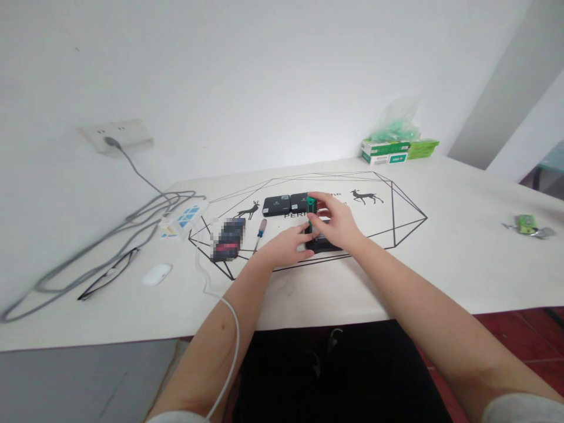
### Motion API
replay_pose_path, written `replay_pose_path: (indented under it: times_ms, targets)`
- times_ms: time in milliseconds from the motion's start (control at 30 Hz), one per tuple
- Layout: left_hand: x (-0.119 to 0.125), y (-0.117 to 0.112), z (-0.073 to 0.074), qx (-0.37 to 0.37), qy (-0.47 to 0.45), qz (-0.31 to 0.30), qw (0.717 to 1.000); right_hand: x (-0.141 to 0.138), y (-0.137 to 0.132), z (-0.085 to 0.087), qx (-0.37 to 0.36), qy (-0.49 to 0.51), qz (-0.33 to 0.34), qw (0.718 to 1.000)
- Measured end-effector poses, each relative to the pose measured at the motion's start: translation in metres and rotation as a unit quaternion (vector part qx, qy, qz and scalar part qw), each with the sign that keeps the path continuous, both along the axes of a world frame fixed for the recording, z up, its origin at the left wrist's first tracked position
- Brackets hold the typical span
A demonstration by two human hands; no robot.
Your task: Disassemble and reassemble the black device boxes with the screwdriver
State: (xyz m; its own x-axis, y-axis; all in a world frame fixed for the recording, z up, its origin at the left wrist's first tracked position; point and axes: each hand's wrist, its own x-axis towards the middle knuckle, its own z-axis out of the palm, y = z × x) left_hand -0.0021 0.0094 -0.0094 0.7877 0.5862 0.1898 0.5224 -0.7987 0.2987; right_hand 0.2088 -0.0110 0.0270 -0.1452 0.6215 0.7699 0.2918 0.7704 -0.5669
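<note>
Seen from my remote seat: R hand [337, 226] pinches a green-handled screwdriver [311, 210] upright, long axis near vertical, handle up, tip down on the black device [328, 244], which lies flat betw. both hands. L hand [282, 249], fingers curled, holds the device's left edge. My read: screw work underway, casing apparently not yet opened. A 2nd screwdriver [259, 232] lies left of L hand; 2 black boxes [277, 205] sit just beyond.

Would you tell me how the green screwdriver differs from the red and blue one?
The green screwdriver stands upright, held in the right hand; the red and blue screwdriver lies flat on the table, untouched. The green one is partly hidden by that hand; the other shows whole. Both are slim tools.
</note>
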Motion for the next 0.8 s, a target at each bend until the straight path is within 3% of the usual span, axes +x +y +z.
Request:
replay_pose_path:
  times_ms: [300,533,700,800]
  targets:
    - [-0.0008,-0.0001,0.0021,0.009,0.001,-0.012,1.0,0.0021,0.0029,0.0009,0.029,-0.014,-0.04,0.999]
    - [-0.0011,-0.0015,0.0031,0.0,0.003,-0.007,1.0,0.0009,-0.0006,0.0017,0.024,0.0,-0.004,1.0]
    - [-0.0012,-0.0005,0.0035,0.011,0.009,-0.016,1.0,0.0023,0.0013,0.0041,0.033,-0.002,-0.043,0.999]
    - [-0.0016,-0.0002,0.0026,0.006,0.015,-0.012,1.0,0.003,0.0023,0.0036,0.026,0.0,-0.034,0.999]
